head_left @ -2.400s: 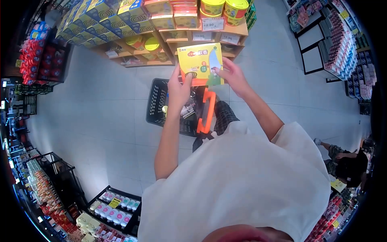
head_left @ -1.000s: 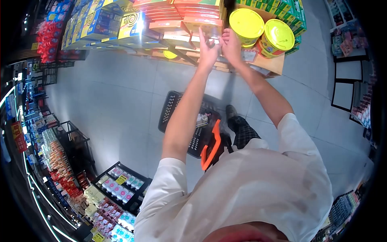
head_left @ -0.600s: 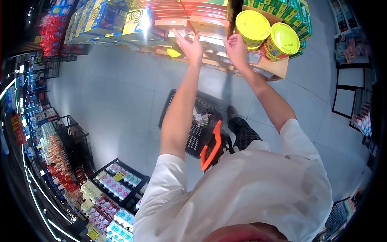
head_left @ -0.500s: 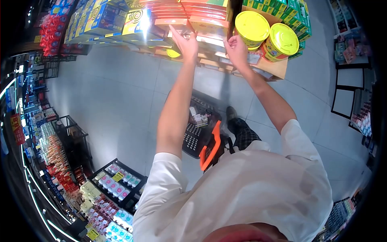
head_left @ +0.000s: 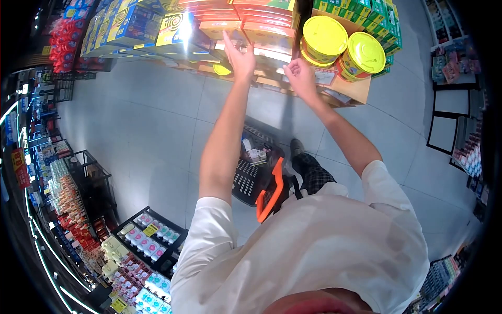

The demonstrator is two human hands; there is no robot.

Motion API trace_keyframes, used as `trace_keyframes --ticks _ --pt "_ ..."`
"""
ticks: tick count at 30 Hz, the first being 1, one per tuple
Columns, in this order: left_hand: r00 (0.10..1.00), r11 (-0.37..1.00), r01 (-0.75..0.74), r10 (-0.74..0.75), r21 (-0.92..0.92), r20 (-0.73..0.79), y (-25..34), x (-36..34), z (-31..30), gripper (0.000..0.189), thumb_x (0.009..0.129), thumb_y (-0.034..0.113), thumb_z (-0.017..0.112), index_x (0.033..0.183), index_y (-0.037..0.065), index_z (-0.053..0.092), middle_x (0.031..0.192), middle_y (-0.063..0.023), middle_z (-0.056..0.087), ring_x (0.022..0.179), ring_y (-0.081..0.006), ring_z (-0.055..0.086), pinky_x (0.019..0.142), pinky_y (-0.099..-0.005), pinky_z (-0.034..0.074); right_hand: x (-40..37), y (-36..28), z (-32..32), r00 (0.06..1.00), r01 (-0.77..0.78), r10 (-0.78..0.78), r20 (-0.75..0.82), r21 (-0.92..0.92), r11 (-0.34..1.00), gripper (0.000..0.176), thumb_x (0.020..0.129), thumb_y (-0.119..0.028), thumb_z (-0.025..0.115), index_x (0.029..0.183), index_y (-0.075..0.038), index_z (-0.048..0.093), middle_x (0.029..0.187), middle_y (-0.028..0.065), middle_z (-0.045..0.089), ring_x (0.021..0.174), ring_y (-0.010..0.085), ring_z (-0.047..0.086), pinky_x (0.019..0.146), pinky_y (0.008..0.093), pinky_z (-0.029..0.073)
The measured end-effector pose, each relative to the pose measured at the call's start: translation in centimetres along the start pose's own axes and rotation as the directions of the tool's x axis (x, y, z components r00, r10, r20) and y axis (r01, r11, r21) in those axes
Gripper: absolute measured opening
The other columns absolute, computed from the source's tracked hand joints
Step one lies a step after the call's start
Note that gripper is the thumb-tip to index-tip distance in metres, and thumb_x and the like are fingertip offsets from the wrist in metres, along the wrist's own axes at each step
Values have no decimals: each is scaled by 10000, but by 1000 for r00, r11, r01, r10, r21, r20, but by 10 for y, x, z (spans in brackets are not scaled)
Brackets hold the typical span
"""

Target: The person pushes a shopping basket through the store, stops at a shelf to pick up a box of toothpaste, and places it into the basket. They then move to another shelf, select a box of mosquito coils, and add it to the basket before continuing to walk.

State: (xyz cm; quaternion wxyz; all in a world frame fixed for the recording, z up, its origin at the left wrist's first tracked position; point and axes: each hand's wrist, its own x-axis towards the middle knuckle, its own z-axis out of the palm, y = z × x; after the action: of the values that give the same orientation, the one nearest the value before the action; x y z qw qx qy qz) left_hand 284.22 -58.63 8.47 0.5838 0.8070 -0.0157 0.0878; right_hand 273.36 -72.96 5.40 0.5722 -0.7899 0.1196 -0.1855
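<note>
My left hand [head_left: 241,62] is stretched out at the display, its fingers apart and pointing up at the front of an orange-red box [head_left: 219,30]. More boxes of that colour lie stacked behind and to the right of it. My right hand [head_left: 301,76] is lower, with its fingers curled in and nothing seen in them. It hovers by the front edge of the display, left of a red-edged price card [head_left: 325,76]. Two tubs with yellow lids stand just beyond it, a larger tub [head_left: 325,39] and a smaller tub [head_left: 365,55].
Blue and yellow boxes [head_left: 133,26] fill the display's left part; green boxes [head_left: 374,18] stand at its right back. A dark basket [head_left: 251,178] with an orange handle [head_left: 269,191] and small goods sits on the floor by my leg. A black rack [head_left: 151,235] is at lower left.
My right hand has drawn back from the side of the larger tub, down and to the left. My left hand stays at the orange-red boxes, almost unmoved.
</note>
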Motion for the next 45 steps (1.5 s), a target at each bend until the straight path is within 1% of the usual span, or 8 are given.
trace_keyframes --ticks 18,25,28,31,34,37,40,45 --pt "1000 989 29 -30 -146 -2 -11 -14 -33 867 749 25 598 1506 132 191 1393 -217 367 1061 -269 548 895 -365 481 -115 -1 29 882 -96 67 466 37 995 99 803 -62 653 802 9 583 702 100 618 629 178 611 605 294 505" --pt "1000 994 -28 27 -102 -16 -19 -1 -29 866 738 22 607 1502 134 216 1358 -228 396 1060 -270 542 895 -362 478 -22 -53 36 897 343 -342 281 46 938 172 797 -40 646 952 -6 580 918 136 597 683 235 629 632 348 519" --pt "999 973 46 -43 -227 17 -2 -6 -32 863 731 3 609 1497 105 223 1273 -206 444 1047 -258 529 890 -358 476 62 -93 53 780 620 -598 183 -103 778 259 810 -96 636 1042 -16 552 970 156 594 776 324 650 686 424 530" --pt "998 984 -45 50 -170 26 -34 2 -22 899 717 18 734 1473 55 250 1330 -210 427 1134 -289 495 944 -364 450 99 -121 65 788 612 -438 433 -475 632 370 818 -159 636 1121 6 501 1029 211 598 871 393 637 746 478 529" --pt "994 983 -109 105 -146 -32 -45 5 -12 829 738 105 682 1456 58 272 1361 -271 411 1272 -409 397 1076 -434 332 122 -112 79 728 675 -284 624 -578 459 320 834 -189 646 1033 36 535 984 248 627 898 411 638 748 498 526" --pt "999 996 31 -28 -79 43 -22 -3 -24 856 752 47 663 1488 87 226 1422 -250 358 1305 -341 392 1035 -377 387 139 -102 84 690 721 -341 638 -565 402 241 864 -230 622 901 8 603 897 245 645 866 418 639 736 506 509" --pt "987 985 134 -122 -113 104 -10 -9 -29 848 777 55 649 1499 134 211 1429 -226 338 1320 -359 363 1078 -390 336 137 -111 82 759 643 -258 598 -628 438 282 902 -276 578 1079 -65 640 975 219 661 909 415 632 760 498 507" --pt "976 981 176 -163 -86 146 4 -11 -33 856 794 61 620 1512 166 166 1467 -217 274 1354 -363 317 1093 -387 320 138 -108 83 769 633 -225 598 -660 405 279 905 -285 574 1070 -72 648 930 219 668 882 413 640 752 492 512"
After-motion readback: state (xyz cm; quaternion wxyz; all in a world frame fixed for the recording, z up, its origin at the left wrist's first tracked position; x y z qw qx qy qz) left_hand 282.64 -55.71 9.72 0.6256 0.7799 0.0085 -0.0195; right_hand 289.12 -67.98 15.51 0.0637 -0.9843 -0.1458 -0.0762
